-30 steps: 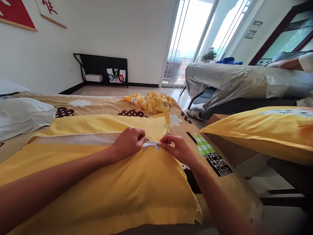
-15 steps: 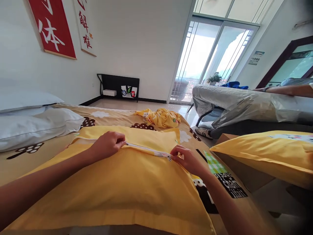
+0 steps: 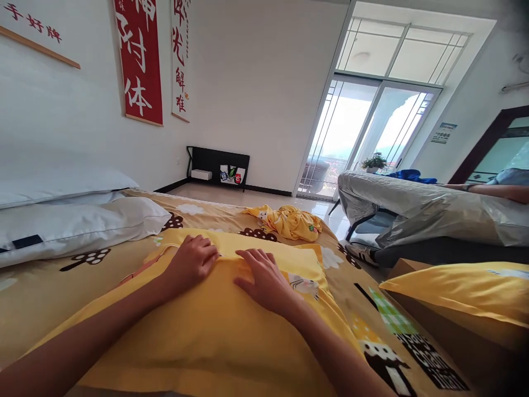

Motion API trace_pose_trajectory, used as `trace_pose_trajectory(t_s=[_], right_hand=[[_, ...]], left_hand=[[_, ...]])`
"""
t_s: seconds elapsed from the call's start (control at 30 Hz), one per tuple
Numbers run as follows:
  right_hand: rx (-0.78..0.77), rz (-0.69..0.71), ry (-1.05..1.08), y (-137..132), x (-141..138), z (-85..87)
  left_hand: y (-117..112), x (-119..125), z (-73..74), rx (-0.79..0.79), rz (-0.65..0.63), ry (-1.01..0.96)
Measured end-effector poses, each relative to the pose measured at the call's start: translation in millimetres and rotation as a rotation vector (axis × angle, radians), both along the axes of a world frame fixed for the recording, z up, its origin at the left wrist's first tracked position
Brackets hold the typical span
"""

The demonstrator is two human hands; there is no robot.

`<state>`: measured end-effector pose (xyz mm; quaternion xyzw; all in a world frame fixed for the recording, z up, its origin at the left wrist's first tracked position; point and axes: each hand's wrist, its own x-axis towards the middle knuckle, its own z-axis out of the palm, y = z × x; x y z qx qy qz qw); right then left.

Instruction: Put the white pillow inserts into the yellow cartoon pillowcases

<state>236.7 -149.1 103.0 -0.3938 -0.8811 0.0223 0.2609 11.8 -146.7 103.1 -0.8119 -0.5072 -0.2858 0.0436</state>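
A yellow pillowcase [image 3: 215, 331], plump over whatever is inside, lies on the bed in front of me. My left hand [image 3: 192, 262] has its fingers curled around the fabric at the opening across the far part of the case. To its right, my right hand [image 3: 264, 278] rests on the cloth along the same opening, thumb and fingers apart. A white cat print [image 3: 305, 285] shows on the fabric just beyond my right hand. The fold between both hands is partly hidden by the fingers.
White pillows [image 3: 103, 226] lie at the left on the patterned bedsheet [image 3: 91, 281]. A crumpled yellow cloth [image 3: 291, 220] sits at the far edge. At right, another yellow pillow [image 3: 463, 286] rests over a cardboard box [image 3: 433, 325]. Beyond, a person's arm [image 3: 496, 192] lies on a plastic-covered sofa [image 3: 417, 201].
My right hand has let go of the edge at the right and moved left, close to my left hand, its fingers spreading. The view has tilted up and shifted left.
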Motion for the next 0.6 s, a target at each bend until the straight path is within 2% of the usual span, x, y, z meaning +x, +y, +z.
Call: trace_pose_trajectory(t_s=[0.07,0.13,0.2,0.27,0.3,0.37,0.47,0.6], right_hand=[[0.035,-0.061,0.001,9,-34,-8.0],[0.135,-0.096,0.020,14,-50,-20.0],[0.342,-0.057,-0.019,14,-53,-32.2],[0.558,0.039,-0.099,9,-48,-40.7],[0.617,0.092,-0.132,7,-45,-42.9],[0.624,0.166,-0.171,3,-40,-43.3],[0.543,0.198,-0.206,3,-36,-38.2],[0.512,0.231,-0.225,6,-34,-33.0]], left_hand=[[-4,1,1.1,0.086,0.023,0.127],[-7,0,3.7,0.073,0.023,0.156],[-7,-1,6.5,-0.004,0.012,0.105],[-6,-3,8.0,-0.111,0.005,0.010],[-4,-4,7.8,-0.166,0.005,-0.036],[-1,-7,5.2,-0.254,0.018,-0.100],[5,-21,-1.0,-0.303,0.069,-0.131],[8,-61,-5.3,-0.290,0.161,-0.165]])
